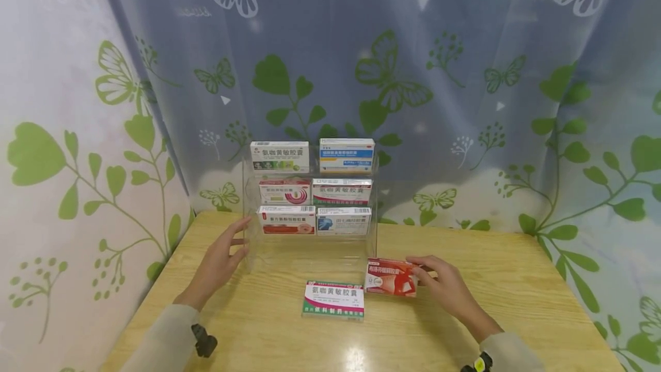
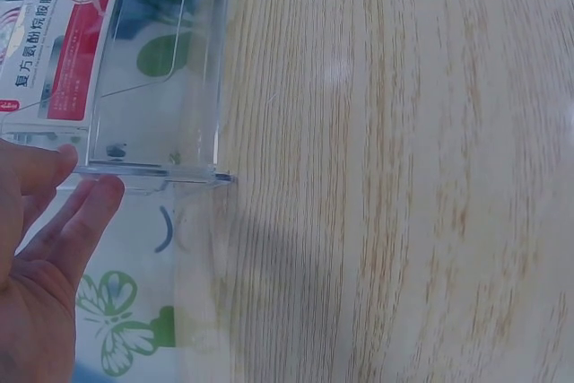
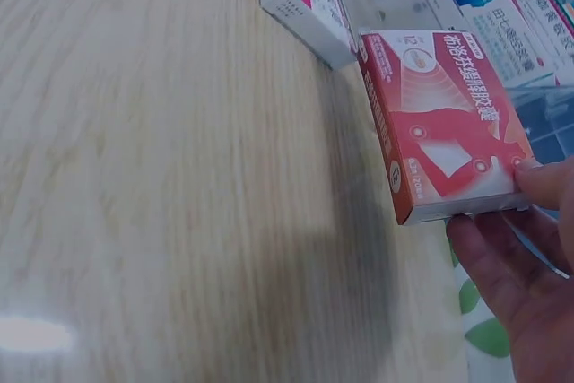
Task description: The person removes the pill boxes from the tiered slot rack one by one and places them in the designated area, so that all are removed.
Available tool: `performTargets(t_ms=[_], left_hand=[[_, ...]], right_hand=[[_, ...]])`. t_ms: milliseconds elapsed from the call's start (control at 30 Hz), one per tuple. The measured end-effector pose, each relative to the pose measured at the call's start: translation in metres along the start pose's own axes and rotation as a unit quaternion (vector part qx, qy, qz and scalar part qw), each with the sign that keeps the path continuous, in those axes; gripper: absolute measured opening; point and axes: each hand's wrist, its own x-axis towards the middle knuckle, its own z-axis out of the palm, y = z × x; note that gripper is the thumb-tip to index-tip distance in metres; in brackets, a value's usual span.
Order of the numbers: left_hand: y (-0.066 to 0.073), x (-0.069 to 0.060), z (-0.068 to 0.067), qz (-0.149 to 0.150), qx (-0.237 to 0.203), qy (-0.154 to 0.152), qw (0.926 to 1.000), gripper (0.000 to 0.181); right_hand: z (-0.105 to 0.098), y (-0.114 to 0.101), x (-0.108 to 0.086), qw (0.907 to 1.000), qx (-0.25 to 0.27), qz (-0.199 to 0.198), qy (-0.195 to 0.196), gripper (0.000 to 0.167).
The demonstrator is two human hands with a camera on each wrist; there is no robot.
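Observation:
My right hand pinches the right end of a red-and-white medicine box, thumb on its face and fingers behind, in front of the rack's right side. In the right wrist view the box is held tilted. Beside a clear acrylic display rack, my left hand touches the left side panel with fairly straight fingers. The left wrist view shows these fingertips at the panel's edge. A white, pink and green medicine box is in front of the rack, left of the red one.
Three tiers of the rack hold paired medicine boxes: white-green and blue-white on top, pink-white and white-pink-green midway, red-white and white-blue below. A patterned curtain hangs behind the wooden table.

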Motion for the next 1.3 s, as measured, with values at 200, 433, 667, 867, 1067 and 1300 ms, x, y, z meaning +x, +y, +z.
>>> performTargets(t_ms=[200,433,667,867,1067,1300], left_hand=[[0.001,-0.001,0.000,-0.002,0.000,-0.001,1.0000,0.068],[0.001,-0.001,-0.001,-0.005,0.003,0.000,1.0000,0.068],[0.000,-0.001,0.000,-0.009,0.000,-0.002,1.0000,0.069],[0.000,0.000,0.000,-0.005,-0.004,-0.005,1.0000,0.070],[0.000,0.000,0.000,-0.009,-0.008,-0.008,0.9999,0.070],[-0.001,0.000,0.000,-0.012,-0.010,-0.007,0.9999,0.071]], right_hand=[[-0.004,0.013,-0.011,0.9992,-0.031,0.020,-0.015,0.029],[-0.001,0.022,-0.012,0.9970,-0.043,0.036,-0.053,0.024],[0.005,0.027,-0.013,0.9955,-0.032,0.045,-0.077,0.022],[0.008,0.028,-0.016,0.9958,-0.027,0.043,-0.076,0.022],[0.012,0.027,-0.016,0.9956,-0.008,0.044,-0.082,0.022],[0.018,0.022,-0.015,0.9965,-0.019,0.040,-0.071,0.019]])
